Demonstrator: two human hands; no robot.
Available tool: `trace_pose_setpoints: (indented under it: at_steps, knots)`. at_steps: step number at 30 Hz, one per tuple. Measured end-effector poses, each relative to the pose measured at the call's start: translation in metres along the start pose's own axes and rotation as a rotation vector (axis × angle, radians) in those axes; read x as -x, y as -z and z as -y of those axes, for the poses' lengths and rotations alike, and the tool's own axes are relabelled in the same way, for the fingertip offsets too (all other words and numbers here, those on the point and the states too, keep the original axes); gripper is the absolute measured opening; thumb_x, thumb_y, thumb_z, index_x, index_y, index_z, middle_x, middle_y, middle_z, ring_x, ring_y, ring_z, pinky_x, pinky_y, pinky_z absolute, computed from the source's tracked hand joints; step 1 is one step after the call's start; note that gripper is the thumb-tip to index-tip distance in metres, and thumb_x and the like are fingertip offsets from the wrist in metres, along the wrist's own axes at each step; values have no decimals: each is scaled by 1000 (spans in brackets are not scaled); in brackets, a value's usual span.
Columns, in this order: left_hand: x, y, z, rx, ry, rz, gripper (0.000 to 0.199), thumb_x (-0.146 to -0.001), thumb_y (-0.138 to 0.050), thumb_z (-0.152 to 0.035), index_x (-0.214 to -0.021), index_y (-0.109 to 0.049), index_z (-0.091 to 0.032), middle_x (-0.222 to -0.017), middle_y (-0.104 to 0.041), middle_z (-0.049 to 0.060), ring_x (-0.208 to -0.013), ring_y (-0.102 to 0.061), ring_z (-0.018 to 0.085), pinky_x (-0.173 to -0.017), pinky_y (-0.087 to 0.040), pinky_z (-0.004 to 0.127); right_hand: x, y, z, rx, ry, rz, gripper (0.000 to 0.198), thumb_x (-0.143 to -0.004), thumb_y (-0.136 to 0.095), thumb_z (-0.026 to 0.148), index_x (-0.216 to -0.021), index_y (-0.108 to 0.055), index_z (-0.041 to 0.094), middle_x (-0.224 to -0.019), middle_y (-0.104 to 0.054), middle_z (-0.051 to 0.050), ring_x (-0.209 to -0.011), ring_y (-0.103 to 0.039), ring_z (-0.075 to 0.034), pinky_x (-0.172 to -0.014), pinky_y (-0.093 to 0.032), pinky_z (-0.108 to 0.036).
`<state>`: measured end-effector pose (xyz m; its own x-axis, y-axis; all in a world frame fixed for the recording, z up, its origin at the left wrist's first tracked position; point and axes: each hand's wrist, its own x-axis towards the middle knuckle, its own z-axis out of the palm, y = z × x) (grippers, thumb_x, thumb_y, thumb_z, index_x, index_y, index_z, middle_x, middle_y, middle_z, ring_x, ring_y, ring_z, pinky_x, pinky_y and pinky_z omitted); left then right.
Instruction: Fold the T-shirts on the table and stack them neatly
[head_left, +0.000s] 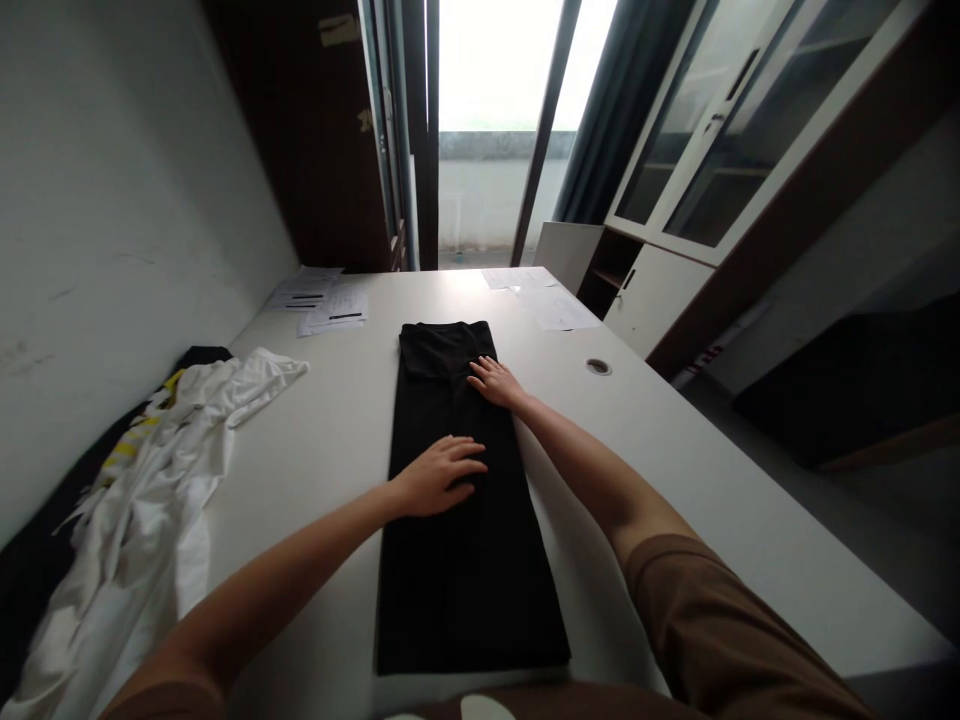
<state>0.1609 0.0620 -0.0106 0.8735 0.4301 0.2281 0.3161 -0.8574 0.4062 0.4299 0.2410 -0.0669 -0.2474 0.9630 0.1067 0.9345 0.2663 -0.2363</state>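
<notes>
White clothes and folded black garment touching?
Apart. The head view shows a wide band of white tabletop between the white clothes and the folded black garment.

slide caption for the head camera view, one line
Left hand and right hand on a folded black garment, white clothing to its left on the table.

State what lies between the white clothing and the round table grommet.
The black garment lies there, with the left hand and right hand resting on it, as the head view shows.
</notes>
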Motion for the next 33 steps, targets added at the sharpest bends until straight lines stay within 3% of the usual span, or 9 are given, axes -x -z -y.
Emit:
trace_pose_setpoints:
  at_steps: [6, 12, 17, 23, 29, 33]
  knots:
    - [-63, 24, 117, -166, 243, -236, 34, -94, -61, -26, -126, -69, -23, -150, -54, 9, -144, -43, 27, -125, -31, 47, -44, 0, -10, -15, -80, 49, 70, -104, -29, 66, -160, -36, 25, -169, -23, -8, -157, -14, -30, -125, -17, -50]
    - [-108, 28, 199, -269, 473, -209, 46, -95, -59, -37, -138, -61, -22, -156, -47, 11, -148, -37, 30, -124, -27, 50, -81, -3, -33, -21, -148, 78, 69, -102, -33, 67, -161, -34, 30, -171, -14, -5, -158, -8, -30, -125, -15, -52]
    - [-123, 23, 239, -293, 665, -112, 61, -98, -50, -53, -153, -47, -26, -165, -34, 10, -154, -24, 35, -124, -19, 57, -100, -4, -54, -13, -194, 46, 70, -101, -34, 69, -161, -34, 32, -172, -13, -4, -158, -8, -30, -125, -13, -53]
    - [-129, 29, 277, -261, 845, -97, 76, -96, -39, -68, -160, -36, -27, -170, -20, 8, -157, -12, 38, -123, -11, 63, -118, -4, -71, -15, -224, 42, 73, -99, -35, 69, -161, -34, 30, -171, -18, -6, -157, -13, -33, -125, -13, -55]
    - [-140, 32, 308, -271, 1000, -190, 78, -94, -39, -69, -159, -38, -26, -170, -23, 10, -155, -15, 42, -123, -9, 62, -131, -7, -82, 1, -257, 14, 77, -99, -34, 69, -162, -32, 25, -169, -22, -6, -156, -15, -34, -125, -13, -55]
    - [-148, 29, 321, -290, 1020, -259, 75, -94, -43, -64, -157, -42, -23, -167, -29, 13, -154, -20, 42, -123, -11, 62, -131, -10, -83, 8, -232, 4, 75, -100, -31, 68, -161, -33, 26, -169, -23, -6, -156, -17, -32, -124, -14, -55]
